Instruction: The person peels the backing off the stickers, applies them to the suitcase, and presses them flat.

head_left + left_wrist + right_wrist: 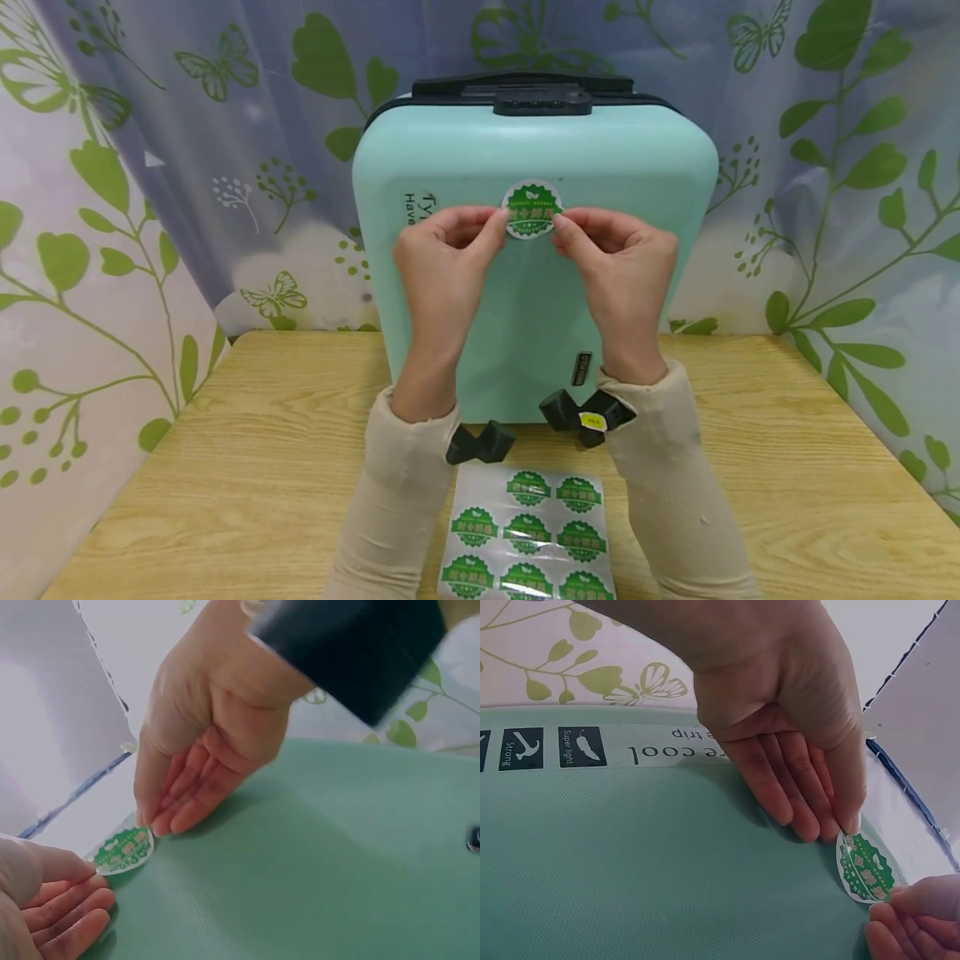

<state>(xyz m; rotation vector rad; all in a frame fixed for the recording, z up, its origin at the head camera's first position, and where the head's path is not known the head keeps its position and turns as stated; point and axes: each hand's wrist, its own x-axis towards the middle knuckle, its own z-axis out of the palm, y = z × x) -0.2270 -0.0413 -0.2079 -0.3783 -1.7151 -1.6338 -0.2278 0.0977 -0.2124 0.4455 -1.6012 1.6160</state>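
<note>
A round green-and-white sticker [532, 209] is stretched between both hands in front of the upper part of a mint-green suitcase [517, 308]. My left hand [450, 258] pinches its left edge between thumb and index finger. On the opposite edge, the thumb and fingers of my right hand [622, 271] pinch it too. Both wrist views show the sticker [124, 851] close to the ribbed suitcase shell [652, 855]; whether it touches the shell I cannot tell. Below the wrists lies a sheet of stickers [525, 533] on the table, with a blank spot at its top left.
The suitcase stands upright on a wooden table [285, 467], with a black handle [525, 83] and lock [542, 102] on top. Behind it hangs a curtain [247, 150] printed with leaves and butterflies. Black wrist cameras [480, 443] stick out from the sleeves.
</note>
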